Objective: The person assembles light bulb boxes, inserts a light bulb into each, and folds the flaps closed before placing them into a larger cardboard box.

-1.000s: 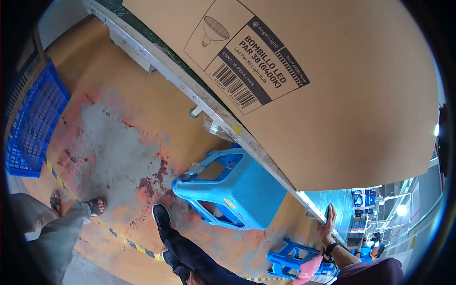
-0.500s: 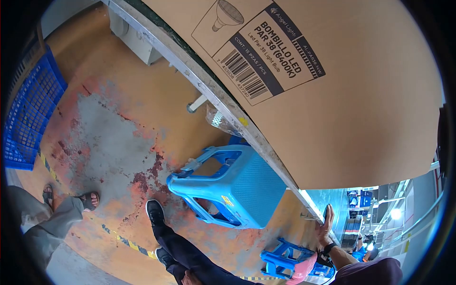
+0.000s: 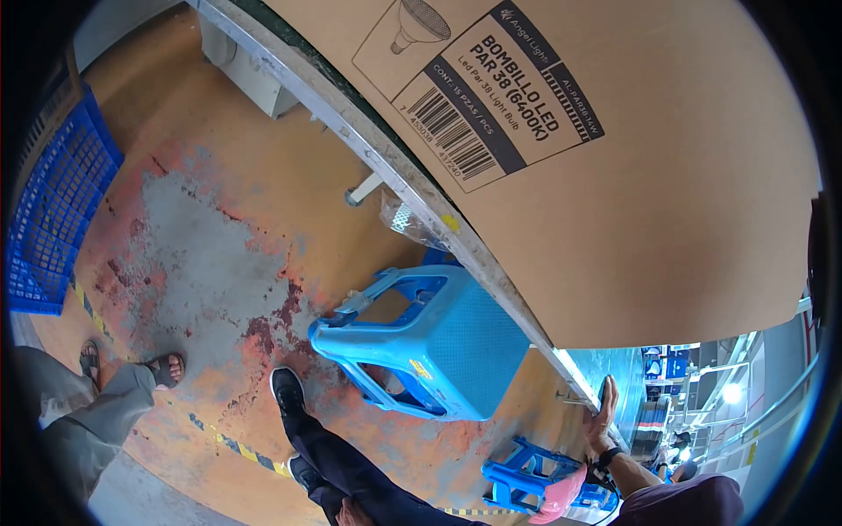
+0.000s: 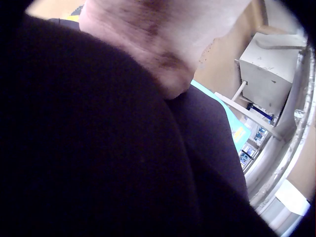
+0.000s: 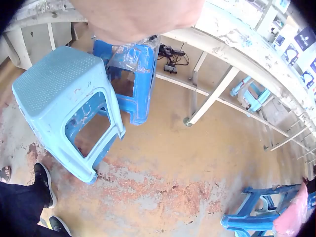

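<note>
My right hand [image 3: 601,422] rests on the metal edge of the workbench [image 3: 386,149], fingers straight, a black band around the wrist. In the right wrist view part of that hand [image 5: 140,17] crosses the top, over the bench edge. My left hand [image 3: 353,514] lies on a dark trouser leg [image 3: 360,469] at the bottom of the head view. The left wrist view shows the left hand [image 4: 163,39] against dark cloth, its fingers mostly hidden. A large cardboard carton [image 3: 667,219] printed for LED PAR 38 bulbs stands on the bench, apart from both hands.
A light blue plastic stool [image 3: 487,351] stands beside the bench, a darker blue stool [image 5: 143,74] behind it. Another blue stool [image 3: 526,473] carries a pink cloth [image 3: 559,495]. A blue crate [image 3: 66,202] and a person's legs [image 3: 105,430] are at the left.
The head view shifted slightly between the first two frames and has hardly moved since. Both hands stay where they were, on the bench edge and on the leg. The carton stays put.
</note>
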Action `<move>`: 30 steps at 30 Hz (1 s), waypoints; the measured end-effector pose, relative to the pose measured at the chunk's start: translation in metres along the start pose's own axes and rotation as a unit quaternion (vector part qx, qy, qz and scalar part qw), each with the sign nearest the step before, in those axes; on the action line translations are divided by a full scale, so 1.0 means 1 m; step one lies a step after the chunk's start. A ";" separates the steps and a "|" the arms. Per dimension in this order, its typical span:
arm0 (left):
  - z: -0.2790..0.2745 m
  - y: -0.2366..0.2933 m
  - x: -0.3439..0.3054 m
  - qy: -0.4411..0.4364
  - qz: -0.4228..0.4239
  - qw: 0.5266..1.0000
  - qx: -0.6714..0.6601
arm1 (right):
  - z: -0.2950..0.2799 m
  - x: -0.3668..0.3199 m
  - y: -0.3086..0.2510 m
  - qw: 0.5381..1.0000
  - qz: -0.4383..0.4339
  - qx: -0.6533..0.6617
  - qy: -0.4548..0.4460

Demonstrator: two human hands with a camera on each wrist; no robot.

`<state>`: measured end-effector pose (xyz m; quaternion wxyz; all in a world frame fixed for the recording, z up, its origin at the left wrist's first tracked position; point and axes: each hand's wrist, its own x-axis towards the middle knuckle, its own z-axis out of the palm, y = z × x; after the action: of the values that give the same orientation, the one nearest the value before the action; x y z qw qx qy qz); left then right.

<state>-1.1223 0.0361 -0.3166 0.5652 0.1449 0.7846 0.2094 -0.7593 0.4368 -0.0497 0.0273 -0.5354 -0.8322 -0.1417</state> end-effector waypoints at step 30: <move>0.011 -0.020 0.005 -0.032 -0.044 0.998 -0.023 | 0.003 0.001 -0.002 1.000 0.023 0.003 0.004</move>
<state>-1.1139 0.0233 -0.3337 0.6017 0.1038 0.7667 0.1982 -0.7613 0.4378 -0.0526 0.0358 -0.5540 -0.8198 -0.1406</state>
